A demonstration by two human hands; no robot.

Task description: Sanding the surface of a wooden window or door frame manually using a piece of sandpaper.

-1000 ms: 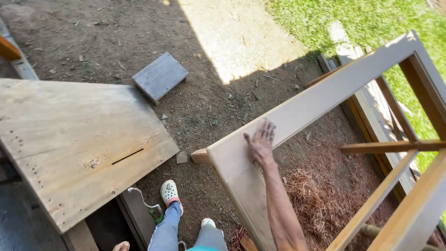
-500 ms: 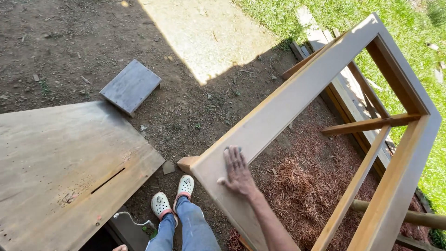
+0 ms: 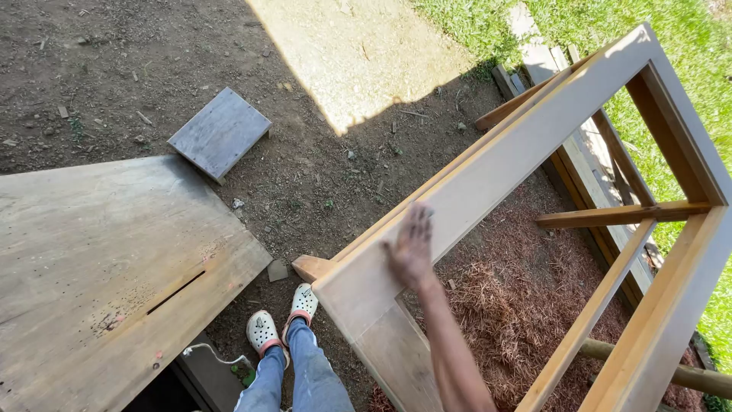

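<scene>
A large pale wooden frame (image 3: pixel 518 160) stands tilted in front of me, its long top board running from lower left to upper right. My right hand (image 3: pixel 412 248) lies flat on that board near its lower end, fingers spread and blurred by motion, gripping nothing. A thinner cross brace (image 3: pixel 621 215) spans the frame's open middle. My left hand is out of sight. My legs in blue jeans and white clogs (image 3: pixel 263 332) stand on the dirt just left of the frame's lower corner.
A weathered plywood tabletop (image 3: pixel 99 259) with a saw slot fills the lower left. A small square grey board (image 3: pixel 219 132) lies on the dirt beyond it. Reddish mulch (image 3: pixel 518 297) lies under the frame, with timber edging and grass (image 3: pixel 686 76) at right.
My right hand has slid along the frame's top board and is now blurred. My feet have stepped closer to the frame's corner, and the view has shifted.
</scene>
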